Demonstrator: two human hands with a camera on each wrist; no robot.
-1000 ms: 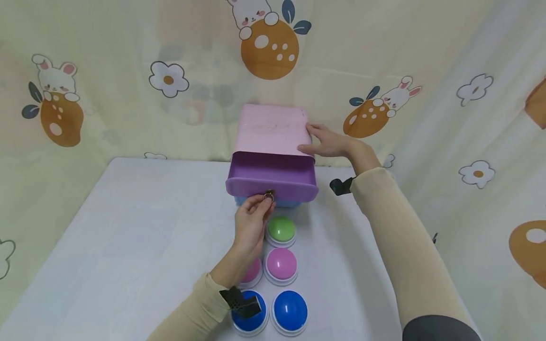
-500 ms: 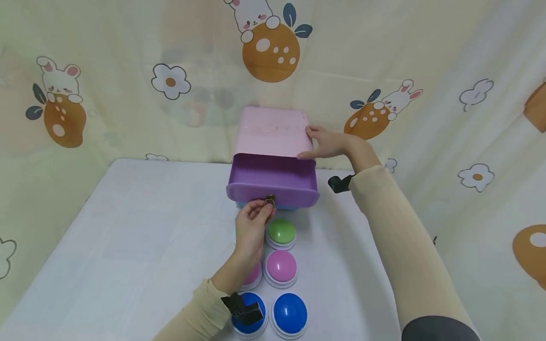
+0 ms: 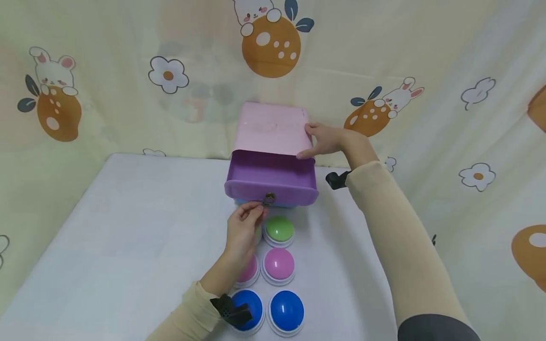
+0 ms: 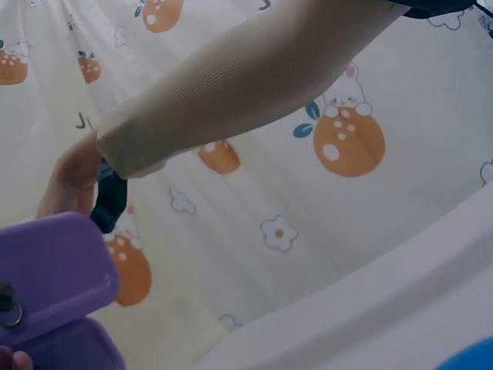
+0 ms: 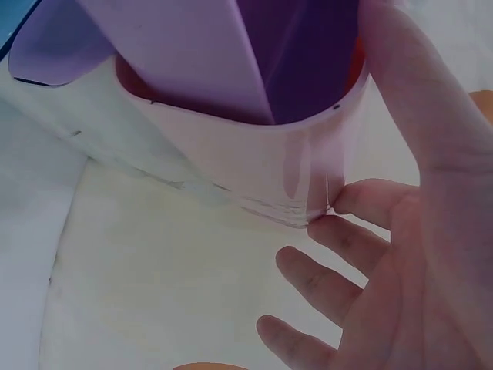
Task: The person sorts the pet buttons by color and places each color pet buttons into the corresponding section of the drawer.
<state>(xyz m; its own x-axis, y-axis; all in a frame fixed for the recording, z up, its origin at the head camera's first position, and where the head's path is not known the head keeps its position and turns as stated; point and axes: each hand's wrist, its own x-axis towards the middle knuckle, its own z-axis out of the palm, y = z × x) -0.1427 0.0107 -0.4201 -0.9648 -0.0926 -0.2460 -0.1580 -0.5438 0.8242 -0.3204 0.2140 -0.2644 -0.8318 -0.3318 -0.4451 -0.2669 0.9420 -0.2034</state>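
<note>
A small drawer cabinet with a pink top casing stands at the table's back edge. Its purple drawer is pulled out, and its inside shows. A brass ring pull hangs on the drawer front. My left hand is just below and left of the ring, fingers bent; in the left wrist view, the fingertips lie apart from the ring. My right hand holds the casing's right side, thumb at the front edge. In the right wrist view, two fingertips touch its rear corner while other fingers stay off it.
In front of the cabinet, round push buttons stand in two columns: green, pink and blue. My left forearm passes over the left column. A patterned curtain hangs behind the white table.
The left hand pinched the ring pull earlier; now it has let go and shifted slightly left and down. The drawer remains pulled out. The right hand keeps its place on the casing.
</note>
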